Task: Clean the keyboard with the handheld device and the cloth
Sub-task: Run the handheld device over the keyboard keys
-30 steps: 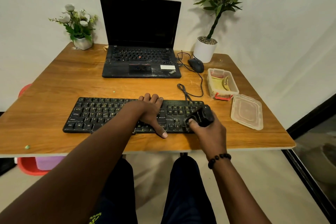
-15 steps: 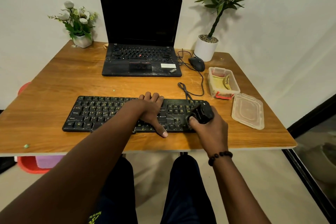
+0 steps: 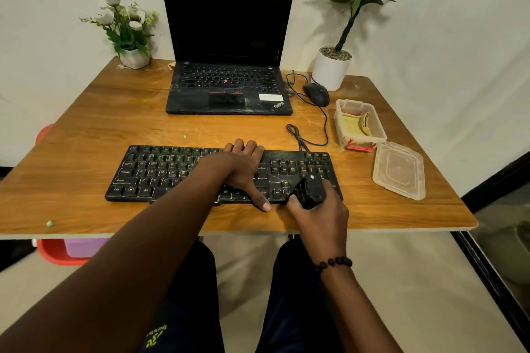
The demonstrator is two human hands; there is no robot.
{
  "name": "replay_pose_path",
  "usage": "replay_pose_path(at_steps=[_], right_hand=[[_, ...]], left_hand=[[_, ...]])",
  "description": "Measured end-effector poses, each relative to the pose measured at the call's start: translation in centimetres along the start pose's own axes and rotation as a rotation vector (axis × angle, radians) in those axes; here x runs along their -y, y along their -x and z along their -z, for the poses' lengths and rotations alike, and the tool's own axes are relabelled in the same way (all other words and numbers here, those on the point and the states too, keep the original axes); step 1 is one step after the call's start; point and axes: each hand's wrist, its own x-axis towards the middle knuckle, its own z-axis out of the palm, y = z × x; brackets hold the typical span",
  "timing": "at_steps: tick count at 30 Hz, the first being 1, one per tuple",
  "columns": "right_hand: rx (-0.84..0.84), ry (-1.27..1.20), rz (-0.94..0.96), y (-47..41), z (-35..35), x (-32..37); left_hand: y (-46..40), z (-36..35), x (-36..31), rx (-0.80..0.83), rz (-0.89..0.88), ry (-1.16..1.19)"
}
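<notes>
A black wired keyboard (image 3: pixel 160 172) lies across the near half of the wooden table (image 3: pixel 86 112). My left hand (image 3: pixel 243 172) rests flat on its middle, fingers over the far edge and thumb at the near edge. My right hand (image 3: pixel 321 215) grips a small black handheld device (image 3: pixel 311 189), which is tilted onto the keys at the keyboard's right end. A yellow cloth (image 3: pixel 355 126) sits folded in an open clear plastic box (image 3: pixel 378 135) to the right.
An open black laptop (image 3: pixel 226 89) stands behind the keyboard, with a black mouse (image 3: pixel 317 94) and its cable to the right. The box's lid (image 3: pixel 398 170) lies near the right edge. A flower pot (image 3: pixel 134 57) and a potted plant (image 3: pixel 331 69) stand at the back corners.
My right hand has shifted the device slightly left and nearer along the keyboard's right end. My left hand has stayed on the keyboard.
</notes>
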Motion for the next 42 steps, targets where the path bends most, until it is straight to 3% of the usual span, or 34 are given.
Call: replay_pose_path(at_steps=[3,6,9,13,18,23,27,29,33,38,42], right_hand=[[-0.037,-0.018,-0.007,-1.0,0.4,0.1],[0.108,0.015,-0.015,-1.3,0.7,0.1],[0.189,-0.102,-0.091,-2.9,2.0,0.3],[0.247,0.006,0.051,-4.0,2.2,0.7],[0.372,0.093,0.014,-4.8,2.5,0.6],[0.192,0.041,0.009,-5.2,1.0,1.5],[0.305,0.179,0.038,-4.5,1.1,1.7],[0.326,0.121,0.023,-5.0,1.9,1.7],[0.157,0.012,0.006,-5.4,1.1,1.6],[0.439,0.205,0.077,-5.4,2.0,2.5],[0.306,0.161,0.141,-6.6,2.3,3.0]], left_hand=[[0.2,0.2,-0.2,0.000,0.003,-0.006],[0.4,0.1,-0.2,-0.005,0.010,0.003],[0.4,0.2,-0.2,0.000,0.008,0.020],[0.4,0.2,-0.2,0.001,0.016,0.025],[0.3,0.0,-0.1,0.004,0.012,0.026],[0.4,0.2,-0.3,0.006,0.009,0.000],[0.5,0.2,-0.3,0.006,0.005,0.005],[0.6,0.2,-0.2,0.003,0.003,0.016],[0.4,0.2,-0.3,0.004,0.002,0.008],[0.3,0.1,-0.1,0.005,0.007,0.009],[0.3,0.2,-0.2,0.011,0.008,0.007]])
